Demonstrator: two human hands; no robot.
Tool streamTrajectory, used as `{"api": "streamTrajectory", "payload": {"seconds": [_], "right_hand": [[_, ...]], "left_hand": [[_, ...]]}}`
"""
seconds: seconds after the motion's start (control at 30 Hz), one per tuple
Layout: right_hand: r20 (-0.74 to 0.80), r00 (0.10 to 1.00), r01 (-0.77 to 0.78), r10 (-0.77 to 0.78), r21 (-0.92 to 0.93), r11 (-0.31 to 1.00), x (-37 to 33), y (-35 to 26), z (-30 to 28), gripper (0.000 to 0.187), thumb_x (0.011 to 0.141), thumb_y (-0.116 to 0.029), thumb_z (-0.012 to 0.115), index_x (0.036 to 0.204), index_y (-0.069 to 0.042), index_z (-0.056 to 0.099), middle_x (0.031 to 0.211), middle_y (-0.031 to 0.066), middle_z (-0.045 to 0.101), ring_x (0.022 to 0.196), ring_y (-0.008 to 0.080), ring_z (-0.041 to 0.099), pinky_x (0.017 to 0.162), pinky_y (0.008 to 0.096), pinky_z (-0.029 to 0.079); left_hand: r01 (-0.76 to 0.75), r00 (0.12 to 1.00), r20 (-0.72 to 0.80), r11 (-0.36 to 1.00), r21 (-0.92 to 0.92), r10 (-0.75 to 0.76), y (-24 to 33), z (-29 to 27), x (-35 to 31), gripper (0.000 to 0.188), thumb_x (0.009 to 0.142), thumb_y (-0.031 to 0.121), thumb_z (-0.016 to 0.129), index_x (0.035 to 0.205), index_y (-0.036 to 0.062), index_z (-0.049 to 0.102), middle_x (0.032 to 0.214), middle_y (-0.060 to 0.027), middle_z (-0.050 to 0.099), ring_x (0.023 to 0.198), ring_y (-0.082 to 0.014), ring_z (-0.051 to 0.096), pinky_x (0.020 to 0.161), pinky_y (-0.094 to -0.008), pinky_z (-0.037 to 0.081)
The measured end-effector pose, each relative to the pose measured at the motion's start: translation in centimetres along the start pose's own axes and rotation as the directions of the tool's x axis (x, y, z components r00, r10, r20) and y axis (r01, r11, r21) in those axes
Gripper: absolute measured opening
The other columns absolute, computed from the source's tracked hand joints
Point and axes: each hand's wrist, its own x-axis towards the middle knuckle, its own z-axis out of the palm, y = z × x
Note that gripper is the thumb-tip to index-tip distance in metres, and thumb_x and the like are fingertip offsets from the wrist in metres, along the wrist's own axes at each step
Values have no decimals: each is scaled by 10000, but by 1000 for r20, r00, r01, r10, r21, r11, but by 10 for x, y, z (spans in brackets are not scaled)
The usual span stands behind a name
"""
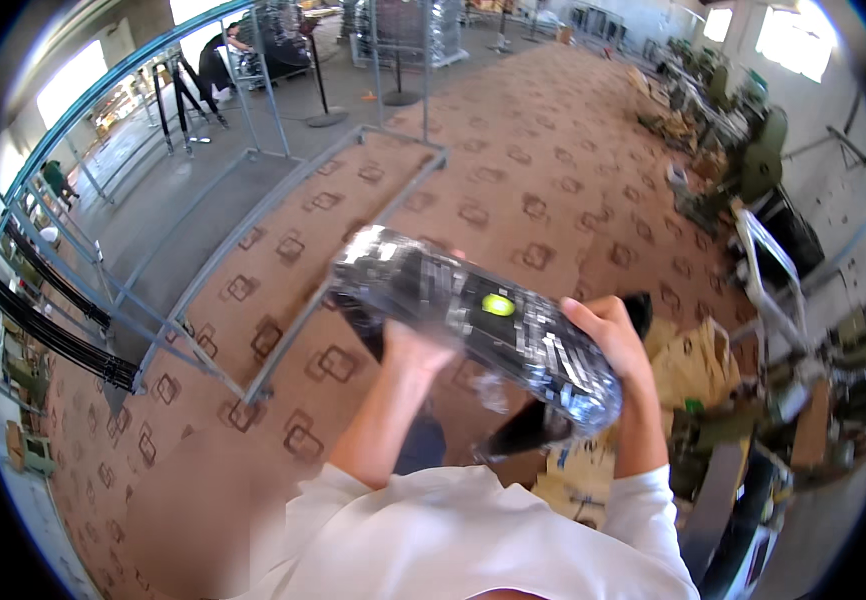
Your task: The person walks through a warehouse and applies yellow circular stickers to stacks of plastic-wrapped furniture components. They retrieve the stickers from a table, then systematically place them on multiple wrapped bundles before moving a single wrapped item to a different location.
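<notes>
Large workshop hall, floor covered by a long tan carpet with brown square motifs (513, 190), bare grey concrete floor (203, 190) to the left of it. Grey tubular metal frame rack (283, 215) lying across the carpet edge, more grey racks with black bars (53, 290) stacked along the left wall. Green industrial machines (743, 130) lined up along the right side, bright windows behind them. Another person in dark clothes (218, 55) bent over far off at top left, well apart from everything here. In the centre, held up at chest level: long dark bundle wrapped in shiny clear plastic film (473, 315), tilted, upper end toward the left, lower end toward the right, small yellow-green round sticker (498, 304) on its top face. Left hand (413, 350) under the bundle near its middle, palm pressed against the underside, fingers hidden behind it, so exact finger spread not readable; supporting the load. Right hand (608, 335) wrapped around the lower right end, fingers curled over the top edge, gripping the film. Black strip-like parts (528, 428) sticking out below the bundle, contact with it unclear. Both forearms in white long sleeves (473, 530) rising from the bottom edge. Crumpled brown cardboard and paper (693, 360) just right of the right hand, low on the floor beside cluttered green equipment.
</notes>
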Motion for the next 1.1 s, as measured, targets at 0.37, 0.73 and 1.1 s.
{"api": "streamTrajectory", "payload": {"seconds": [0.37,0.73,1.1], "right_hand": [[-279,958,-84,61,-71,994,354,7,-132,425,851,-223,569,497,-2,487,507,-78,427,475,13,335,408,238,227],[-292,956,-27,8,-64,998,738,27,-275,445,861,-208,554,468,-45,425,489,-97,384,452,1,288,398,237,175],[-278,960,-13,-28,-141,990,1146,16,-389,438,869,-222,560,501,-45,401,508,-98,354,482,3,274,404,243,170]], "left_hand": [[268,963,9,950,-157,-270,26,4,441,346,888,328,402,946,50,600,994,-148,615,911,-293,588,848,-476,462],[362,932,56,928,-93,-358,56,28,846,392,898,322,374,1029,8,569,1037,-152,599,946,-286,574,869,-457,454],[324,946,62,934,-147,-318,125,45,1257,387,888,342,372,995,33,580,998,-130,607,923,-273,578,880,-439,443]]}}
